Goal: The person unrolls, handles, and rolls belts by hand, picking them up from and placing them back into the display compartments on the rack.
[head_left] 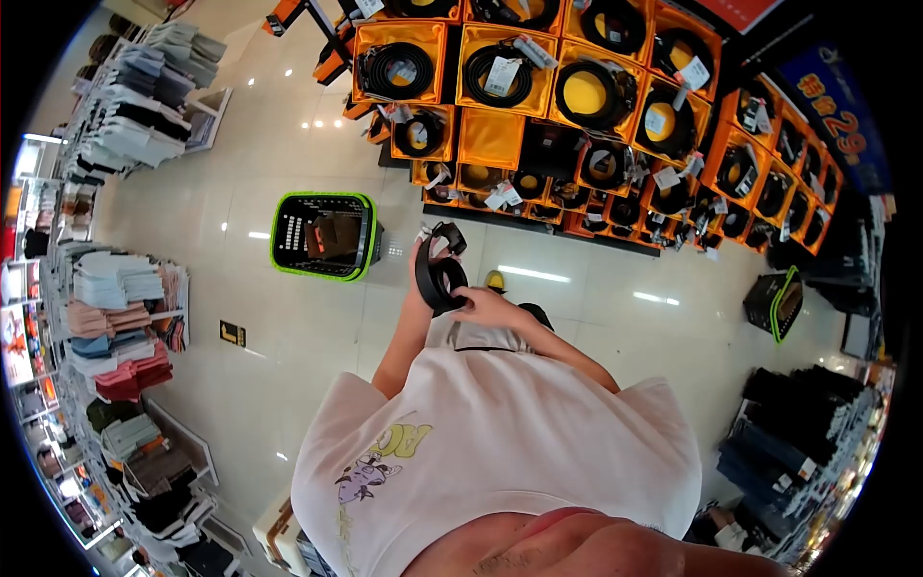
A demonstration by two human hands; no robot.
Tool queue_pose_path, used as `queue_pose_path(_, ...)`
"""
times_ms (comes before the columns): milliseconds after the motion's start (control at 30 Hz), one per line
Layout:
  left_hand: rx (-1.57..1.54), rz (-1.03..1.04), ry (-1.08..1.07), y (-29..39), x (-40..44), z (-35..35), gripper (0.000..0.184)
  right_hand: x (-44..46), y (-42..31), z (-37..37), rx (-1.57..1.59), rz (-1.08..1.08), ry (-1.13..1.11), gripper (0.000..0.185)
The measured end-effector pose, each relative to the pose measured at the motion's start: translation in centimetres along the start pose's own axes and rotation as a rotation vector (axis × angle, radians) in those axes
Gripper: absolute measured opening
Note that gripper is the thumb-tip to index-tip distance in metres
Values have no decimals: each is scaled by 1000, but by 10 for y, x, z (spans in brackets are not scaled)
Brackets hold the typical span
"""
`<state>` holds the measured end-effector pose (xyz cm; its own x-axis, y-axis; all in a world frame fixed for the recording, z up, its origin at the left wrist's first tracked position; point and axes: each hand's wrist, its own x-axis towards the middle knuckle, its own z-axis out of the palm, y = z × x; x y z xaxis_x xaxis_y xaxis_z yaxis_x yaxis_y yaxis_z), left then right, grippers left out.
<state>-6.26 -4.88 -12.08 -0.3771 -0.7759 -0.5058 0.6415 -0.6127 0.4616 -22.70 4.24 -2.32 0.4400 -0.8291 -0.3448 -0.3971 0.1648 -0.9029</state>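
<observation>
A coiled black belt [435, 291] with its buckle end [448, 237] uppermost is between my hands, in front of my waist. My left hand [421, 262] is closed around the far left side of the coil. On the near right side, my right hand [473, 304] pinches the edge of the coil with its fingers. A small pale tag shows by the buckle end. Ahead of me stands a display of orange boxes [491, 137], most with a coiled black belt in them. One box in the middle row shows only its yellow-orange inside.
A black shopping basket [370, 216] with a green rim stands on the floor ahead left, brown boxes [334, 236] inside. Another green-rimmed basket [775, 304] is far right. Clothing racks with folded garments [113, 281] line the left; dark trousers [774, 457] hang at the right.
</observation>
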Motion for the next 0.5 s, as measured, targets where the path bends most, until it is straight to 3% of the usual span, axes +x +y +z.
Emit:
queue_pose_path(33,31,43,-116,-7,5,-15,42,1,1,9,-38,17,100,49)
queue_pose_path(67,-91,-3,-114,2,3,-5,37,5,1,18,-82,31,198,50)
queue_pose_path(167,65,-164,-105,17,-26,26,39,6,-5,32,-88,111,384,44)
queue_pose_path(233,-29,-284,-67,16,-33,15,36,0,-34,35,-168,200,456,39)
queue_pose_path(267,19,-324,-68,14,-40,12,36,0,-35,41,-207,113,530,35)
queue_pose_path(367,108,-359,-78,18,-60,16,36,12,-14,64,-125,-48,640,36)
queue_pose_path(400,106,-349,-98,19,-65,17,37,13,-15,67,60,172,487,36)
queue_pose_path(500,123,-403,-188,26,-76,3,41,21,-10,93,312,201,616,41)
